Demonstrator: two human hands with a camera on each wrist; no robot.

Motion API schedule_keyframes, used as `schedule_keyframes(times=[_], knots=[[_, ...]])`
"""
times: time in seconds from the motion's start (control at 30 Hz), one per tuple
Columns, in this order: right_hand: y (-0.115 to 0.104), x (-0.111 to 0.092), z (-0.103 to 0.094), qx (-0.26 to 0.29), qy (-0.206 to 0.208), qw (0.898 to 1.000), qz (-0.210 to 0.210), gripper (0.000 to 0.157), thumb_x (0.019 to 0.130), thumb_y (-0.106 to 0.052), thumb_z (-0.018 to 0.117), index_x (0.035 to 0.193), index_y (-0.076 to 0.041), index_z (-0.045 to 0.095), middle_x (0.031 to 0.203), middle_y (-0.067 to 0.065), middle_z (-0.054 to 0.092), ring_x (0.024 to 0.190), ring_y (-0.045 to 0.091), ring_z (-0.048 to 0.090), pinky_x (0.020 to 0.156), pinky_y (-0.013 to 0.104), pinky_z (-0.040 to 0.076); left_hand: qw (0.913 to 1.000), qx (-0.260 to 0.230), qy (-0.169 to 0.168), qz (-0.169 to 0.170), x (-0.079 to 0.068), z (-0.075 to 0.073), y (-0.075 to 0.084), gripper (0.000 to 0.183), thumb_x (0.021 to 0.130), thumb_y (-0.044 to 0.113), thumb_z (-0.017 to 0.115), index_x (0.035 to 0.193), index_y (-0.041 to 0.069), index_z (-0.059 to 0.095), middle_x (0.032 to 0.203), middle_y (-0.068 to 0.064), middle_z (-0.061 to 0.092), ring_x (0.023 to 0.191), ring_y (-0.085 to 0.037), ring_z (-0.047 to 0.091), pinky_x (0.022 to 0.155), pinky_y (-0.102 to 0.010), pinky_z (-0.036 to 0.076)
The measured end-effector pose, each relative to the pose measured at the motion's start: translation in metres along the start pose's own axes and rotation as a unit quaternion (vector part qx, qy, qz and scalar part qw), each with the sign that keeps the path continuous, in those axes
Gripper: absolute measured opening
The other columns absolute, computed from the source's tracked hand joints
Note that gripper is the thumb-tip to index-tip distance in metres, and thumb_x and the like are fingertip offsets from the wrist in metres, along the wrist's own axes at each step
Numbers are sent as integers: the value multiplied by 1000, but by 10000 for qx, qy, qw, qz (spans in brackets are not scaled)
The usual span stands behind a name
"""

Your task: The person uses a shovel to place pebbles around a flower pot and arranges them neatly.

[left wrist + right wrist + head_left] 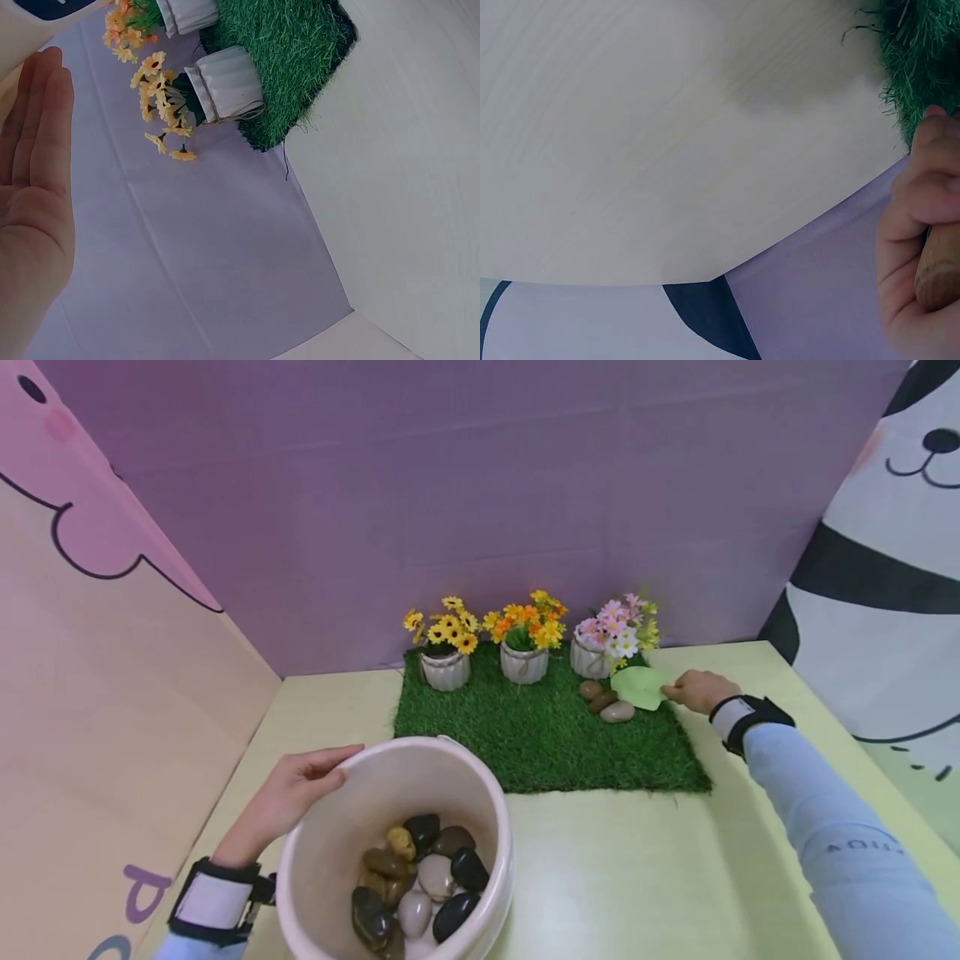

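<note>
At the front left stands a white bucket (506, 860) with smooth pebbles (435, 877) inside. My left hand (288, 797) holds its rim, thumb over the edge and fingers extended along the outer wall; the left wrist view shows those fingers (52, 127) against the bucket. Over the far right corner of the grass mat (510, 752), my right hand (701, 692) grips a small shovel with a broad, light green blade (639, 687). Its wooden handle (939, 270) shows inside the curled fingers in the right wrist view. Three brown and grey pebbles (617, 712) lie on the mat beside the blade.
Along the mat's back edge stand three white pots: yellow flowers (450, 631), orange flowers (528, 620) and pink flowers (613, 625). Behind them hangs a purple backdrop (480, 485). A panda panel (892, 568) closes the right side, a pink-figured panel (90, 635) the left.
</note>
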State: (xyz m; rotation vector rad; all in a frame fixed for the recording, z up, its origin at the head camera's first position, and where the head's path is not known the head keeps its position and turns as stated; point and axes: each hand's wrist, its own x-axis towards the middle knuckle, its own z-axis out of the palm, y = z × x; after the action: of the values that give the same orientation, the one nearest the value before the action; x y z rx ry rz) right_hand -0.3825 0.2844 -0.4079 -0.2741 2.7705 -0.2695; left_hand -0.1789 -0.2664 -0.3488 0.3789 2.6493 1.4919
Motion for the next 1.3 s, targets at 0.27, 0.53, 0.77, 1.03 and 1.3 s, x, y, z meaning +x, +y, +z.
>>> schedule_keyframes(times=[0.27, 0.53, 0.77, 1.03, 1.3], knots=[[6, -14, 8, 324, 1129, 9926, 307, 52, 97, -40, 32, 76, -2, 60, 58, 6, 51, 52, 20, 48, 48, 33, 37, 10000, -19, -1, 28, 1, -1, 2, 37, 92, 13, 53, 127, -1, 52, 119, -26, 58, 82, -7, 66, 63, -29, 57], [-43, -58, -12, 1940, 4390, 8759, 503, 51, 97, -46, 27, 66, -9, 44, 52, 7, 37, 42, 19, 33, 42, 31, 23, 9999, 95, -9, 33, 1, -4, 4, 38, 93, 15, 53, 128, 1, 52, 120, -25, 57, 79, -8, 67, 61, -29, 57], [-180, -101, -40, 521, 5181, 7908, -3217, 42, 97, -37, 40, 88, -5, 66, 54, 2, 55, 38, 2, 33, 34, 16, 24, 9998, 120, -28, 157, 0, -3, 2, 37, 93, 14, 52, 127, -1, 52, 121, -26, 56, 80, -7, 66, 61, -29, 57], [-334, -149, 6, -4585, 3147, 6811, -4764, 21, 94, -28, 46, 75, -26, 55, 60, -14, 50, 48, 2, 38, 38, 16, 30, 9999, 10, -40, 117, -3, 1, 1, 37, 92, 13, 52, 126, -1, 52, 120, -27, 56, 80, -10, 67, 61, -29, 57], [-385, -125, 56, -5861, 1913, 6999, -3607, 25, 92, -25, 50, 75, -34, 64, 72, -14, 57, 49, 9, 50, 27, 33, 30, 9997, -7, 48, 228, -3, 0, -2, 36, 92, 12, 53, 125, -3, 53, 121, -27, 55, 82, -7, 66, 64, -28, 57]])
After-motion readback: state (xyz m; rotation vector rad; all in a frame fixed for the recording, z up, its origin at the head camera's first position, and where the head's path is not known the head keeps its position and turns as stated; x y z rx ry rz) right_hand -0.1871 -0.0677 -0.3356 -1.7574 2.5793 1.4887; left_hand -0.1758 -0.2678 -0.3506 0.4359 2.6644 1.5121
